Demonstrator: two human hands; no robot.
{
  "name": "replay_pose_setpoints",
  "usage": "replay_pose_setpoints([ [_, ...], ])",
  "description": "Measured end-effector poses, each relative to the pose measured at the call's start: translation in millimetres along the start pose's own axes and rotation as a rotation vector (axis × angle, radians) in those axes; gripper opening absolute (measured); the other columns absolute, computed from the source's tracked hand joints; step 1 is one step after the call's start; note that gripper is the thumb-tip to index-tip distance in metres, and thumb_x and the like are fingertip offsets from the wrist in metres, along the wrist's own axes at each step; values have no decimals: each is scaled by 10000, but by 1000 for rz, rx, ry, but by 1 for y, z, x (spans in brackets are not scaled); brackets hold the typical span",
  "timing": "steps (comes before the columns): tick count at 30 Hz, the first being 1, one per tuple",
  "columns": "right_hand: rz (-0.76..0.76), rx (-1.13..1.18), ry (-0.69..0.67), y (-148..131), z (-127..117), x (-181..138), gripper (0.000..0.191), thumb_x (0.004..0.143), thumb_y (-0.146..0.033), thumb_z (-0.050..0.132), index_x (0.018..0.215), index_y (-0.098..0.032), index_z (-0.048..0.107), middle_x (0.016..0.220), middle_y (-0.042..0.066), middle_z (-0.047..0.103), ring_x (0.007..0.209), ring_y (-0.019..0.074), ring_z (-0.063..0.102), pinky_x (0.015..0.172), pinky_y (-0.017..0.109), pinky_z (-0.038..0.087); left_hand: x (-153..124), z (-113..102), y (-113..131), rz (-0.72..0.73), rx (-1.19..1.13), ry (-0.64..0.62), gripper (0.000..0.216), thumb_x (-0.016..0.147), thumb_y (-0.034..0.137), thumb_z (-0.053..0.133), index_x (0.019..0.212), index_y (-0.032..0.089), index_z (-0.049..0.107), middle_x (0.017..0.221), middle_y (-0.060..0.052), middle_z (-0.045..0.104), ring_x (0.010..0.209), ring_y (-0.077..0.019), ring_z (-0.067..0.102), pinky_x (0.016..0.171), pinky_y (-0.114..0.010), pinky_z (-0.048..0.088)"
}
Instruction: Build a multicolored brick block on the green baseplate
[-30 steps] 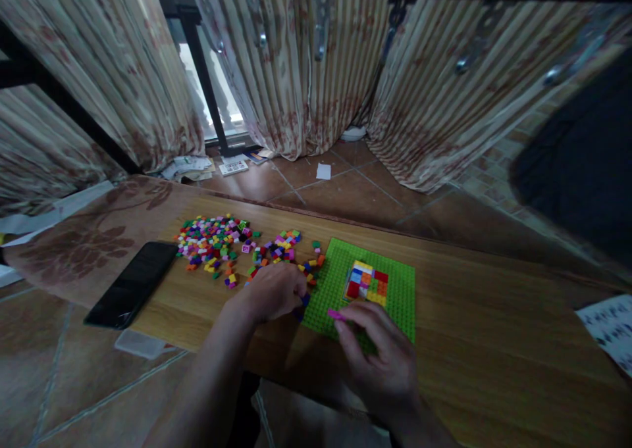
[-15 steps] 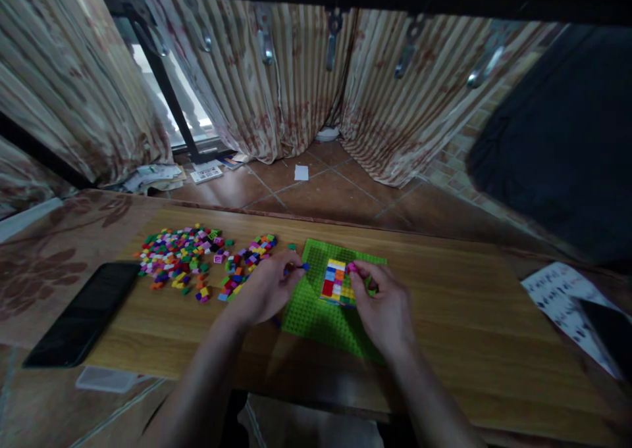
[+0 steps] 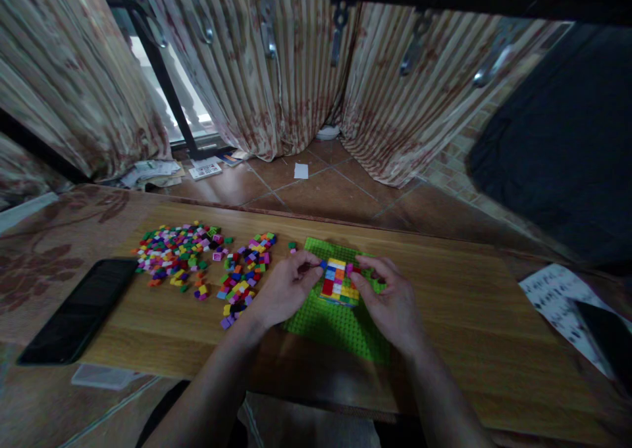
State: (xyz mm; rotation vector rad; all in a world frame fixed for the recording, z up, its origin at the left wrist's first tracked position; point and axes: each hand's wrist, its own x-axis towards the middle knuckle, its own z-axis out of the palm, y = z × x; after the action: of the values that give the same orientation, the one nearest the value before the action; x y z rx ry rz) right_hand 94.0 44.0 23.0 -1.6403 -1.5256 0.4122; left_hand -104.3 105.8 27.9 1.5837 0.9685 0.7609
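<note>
A small blue brick (image 3: 323,264) is pinched between the thumb and forefinger of my left hand (image 3: 289,289), at the upper left edge of the built block. The block (image 3: 336,280) of white, yellow, red, blue and orange bricks stands on a green studded baseplate (image 3: 340,329). A magenta brick (image 3: 349,268) shows at the block's upper right corner. Close beside it is my right hand (image 3: 392,300), its thumb and forefinger apart around that corner. The right hand covers part of the baseplate.
Left of the baseplate lie a large heap of loose bricks (image 3: 172,254) and a smaller spread (image 3: 244,273). A black phone or tablet (image 3: 79,311) rests at the table's left end. On the right are a printed sheet (image 3: 557,306) and a dark device (image 3: 602,336).
My left hand has moved right, bringing the blue brick up to the block. The fingers of my right hand have spread apart near the magenta brick.
</note>
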Motion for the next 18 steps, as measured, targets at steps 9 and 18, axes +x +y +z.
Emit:
replay_pose_setpoints([
  [9,26,118,-58,12,5,3,241,856,-388,665,1051,-271,741,1056,60,665,1012,240,620,916,429,478,1,0,0,-1,-26,-1,138,865,288,564,881,161,616,772,-5,596,698,-135,532,657,-257,426],
  [18,346,491,-80,17,18,5,346,686,-433,811,983,-258,791,974,49,753,864,215,666,818,388,516,0,0,2,1,-14,-19,143,869,286,555,882,157,616,795,-10,588,738,-143,537,699,-270,432],
])
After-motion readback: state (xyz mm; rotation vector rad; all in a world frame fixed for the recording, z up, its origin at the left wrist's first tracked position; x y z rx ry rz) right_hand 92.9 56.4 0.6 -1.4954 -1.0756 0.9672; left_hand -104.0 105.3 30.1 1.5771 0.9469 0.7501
